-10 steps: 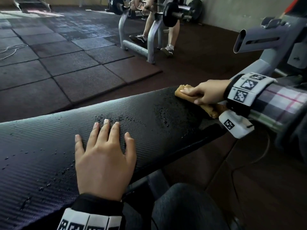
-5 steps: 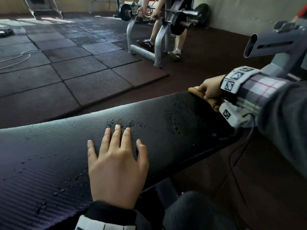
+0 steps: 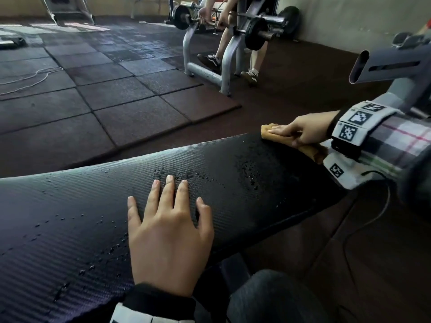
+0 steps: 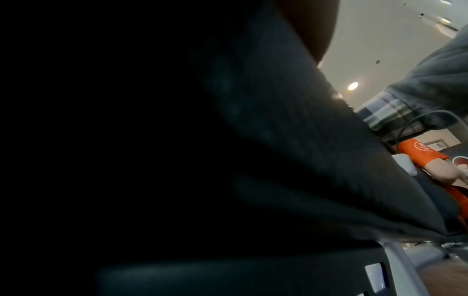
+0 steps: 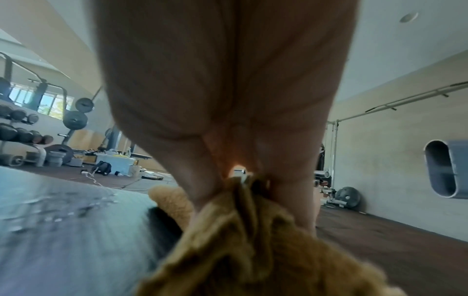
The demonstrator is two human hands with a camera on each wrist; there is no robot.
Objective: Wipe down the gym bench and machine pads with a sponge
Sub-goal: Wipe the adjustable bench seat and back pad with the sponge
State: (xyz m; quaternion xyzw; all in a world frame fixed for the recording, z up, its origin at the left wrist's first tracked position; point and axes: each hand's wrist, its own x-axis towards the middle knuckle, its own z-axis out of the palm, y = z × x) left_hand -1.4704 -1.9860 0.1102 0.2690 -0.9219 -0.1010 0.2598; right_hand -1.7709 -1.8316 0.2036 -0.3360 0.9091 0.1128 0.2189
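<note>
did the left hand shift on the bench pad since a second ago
No. The left hand lies flat on the bench pad, fingertips at the same cluster of water droplets as before.

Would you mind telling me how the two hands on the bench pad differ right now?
The left hand lies flat and bare, fingers spread, near the middle of the bench pad; the right hand presses a tan sponge at the pad's far edge. The left holds nothing; the right works the sponge. Both touch the same wet pad.
</note>
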